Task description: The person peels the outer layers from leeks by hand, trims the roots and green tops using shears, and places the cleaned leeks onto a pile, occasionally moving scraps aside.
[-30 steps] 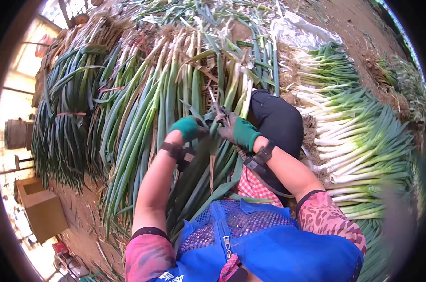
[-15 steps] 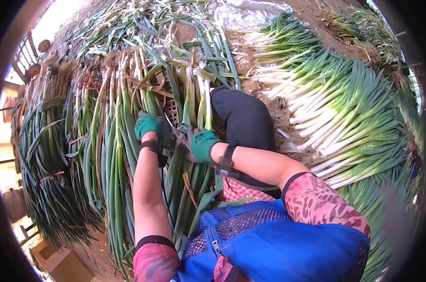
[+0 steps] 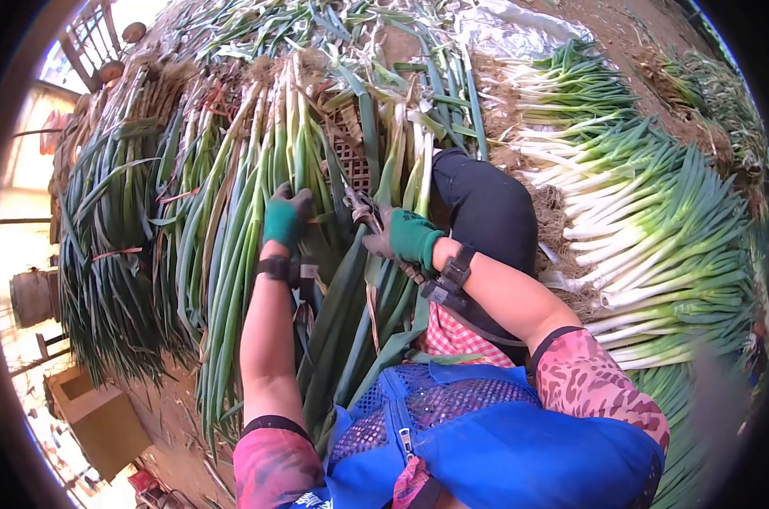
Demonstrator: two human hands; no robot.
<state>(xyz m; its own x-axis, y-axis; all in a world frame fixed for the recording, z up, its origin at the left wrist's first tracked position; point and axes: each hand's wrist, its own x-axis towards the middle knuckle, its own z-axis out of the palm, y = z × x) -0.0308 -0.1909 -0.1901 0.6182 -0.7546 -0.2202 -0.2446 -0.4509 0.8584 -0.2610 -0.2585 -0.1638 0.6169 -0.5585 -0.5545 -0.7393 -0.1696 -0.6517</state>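
Observation:
Long green onions with pale stems and brown roots lie in bunches across the left and centre. My left hand [image 3: 288, 219], in a green and grey glove, is closed at the edge of the centre-left green onions [image 3: 247, 199]; what its fingers grip is hidden. My right hand [image 3: 406, 235], gloved alike, is wrapped round a dark metal hand tool [image 3: 363, 208] whose tip points up and left between the stalks. Beneath that tool are broad green leaves [image 3: 333, 318]. A plastic crate [image 3: 350, 157] shows just above it.
Cleaned white-stemmed onions [image 3: 631, 237] are spread in a long row on the right. My dark-trousered knee [image 3: 486, 199] is beside my right hand. White sheeting [image 3: 520, 30] lies at the top, loose leaves at its left. A cardboard box [image 3: 100, 420] stands lower left.
The view has shifted, so the scene sits further right. My left hand has moved away from my right hand and the tool, toward the onions on the left.

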